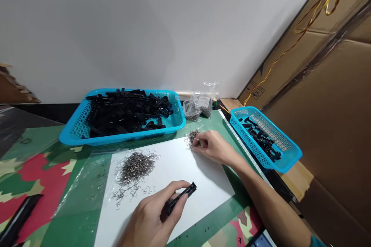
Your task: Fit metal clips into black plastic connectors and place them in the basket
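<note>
My left hand [158, 214] grips a long, narrow black plastic part [182, 197] between thumb and fingers, tilted up to the right above a white sheet [174, 166]. At the sheet's far right corner, my right hand [210, 146] has its thumb and fingertips pinched together at a small pile of metal pieces [192, 136]. Whatever sits between those fingertips is too small to make out. A larger heap of thin bent wire clips [137, 166] lies on the left part of the sheet, with loose ones scattered around it.
A large blue basket [121, 139] full of black parts stands behind the sheet. To the right is a smaller blue basket [285, 164] holding several black parts. Plastic bags of small metal pieces [198, 108] rest by the wall. Cardboard [324, 104] borders the right side.
</note>
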Action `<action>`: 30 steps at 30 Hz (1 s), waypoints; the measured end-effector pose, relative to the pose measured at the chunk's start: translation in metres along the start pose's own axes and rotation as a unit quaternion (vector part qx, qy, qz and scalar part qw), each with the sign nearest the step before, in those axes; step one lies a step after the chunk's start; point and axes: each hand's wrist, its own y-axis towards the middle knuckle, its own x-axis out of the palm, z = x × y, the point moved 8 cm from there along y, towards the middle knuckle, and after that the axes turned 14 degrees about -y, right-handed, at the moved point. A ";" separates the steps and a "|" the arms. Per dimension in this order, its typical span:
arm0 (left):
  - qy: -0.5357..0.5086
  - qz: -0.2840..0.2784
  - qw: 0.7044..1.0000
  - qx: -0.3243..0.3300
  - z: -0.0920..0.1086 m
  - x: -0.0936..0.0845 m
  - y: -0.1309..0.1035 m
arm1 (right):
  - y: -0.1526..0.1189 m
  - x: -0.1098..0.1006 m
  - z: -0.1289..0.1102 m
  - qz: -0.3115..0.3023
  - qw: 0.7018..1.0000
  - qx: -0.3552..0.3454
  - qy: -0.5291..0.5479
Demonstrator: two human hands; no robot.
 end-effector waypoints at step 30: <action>-0.134 0.006 0.986 -0.098 -0.002 -0.012 0.005 | -0.023 0.033 -0.063 -0.141 0.886 -0.109 0.428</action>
